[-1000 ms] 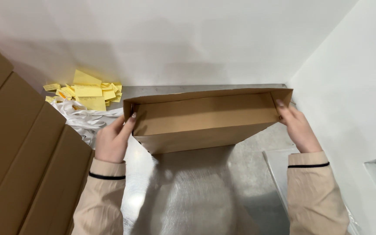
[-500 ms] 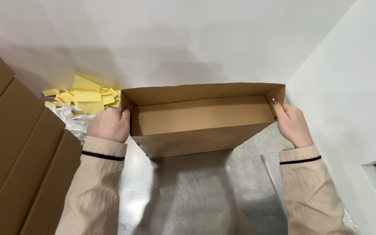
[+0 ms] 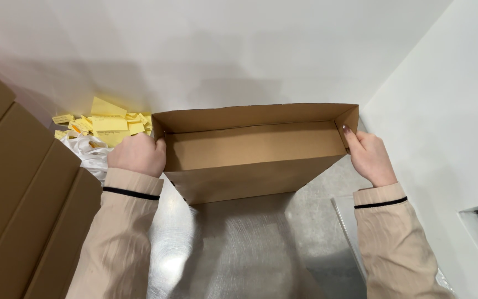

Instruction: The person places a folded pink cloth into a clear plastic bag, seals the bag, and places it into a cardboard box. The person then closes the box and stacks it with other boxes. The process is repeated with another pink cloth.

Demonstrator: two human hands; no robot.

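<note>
Item: open cardboard box [image 3: 253, 152], on my metal counter [image 3: 239, 249]. Left hand [image 3: 136, 154] curled on its left wall; right hand [image 3: 369, 158] gripping its right wall. Fingertips hidden; yellow paper scraps [image 3: 103, 123] partly blocked.

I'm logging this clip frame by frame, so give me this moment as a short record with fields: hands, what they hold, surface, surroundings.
left hand: grips the left end of the cardboard box
right hand: grips the box's right end, fingers at the corner
box: brown, open, nothing visible inside, held between both hands
surface: shiny metal table below the box
left side: stacked flat cardboard
behind left hand: yellow paper scraps and crumpled white plastic
backdrop: white walls
</note>
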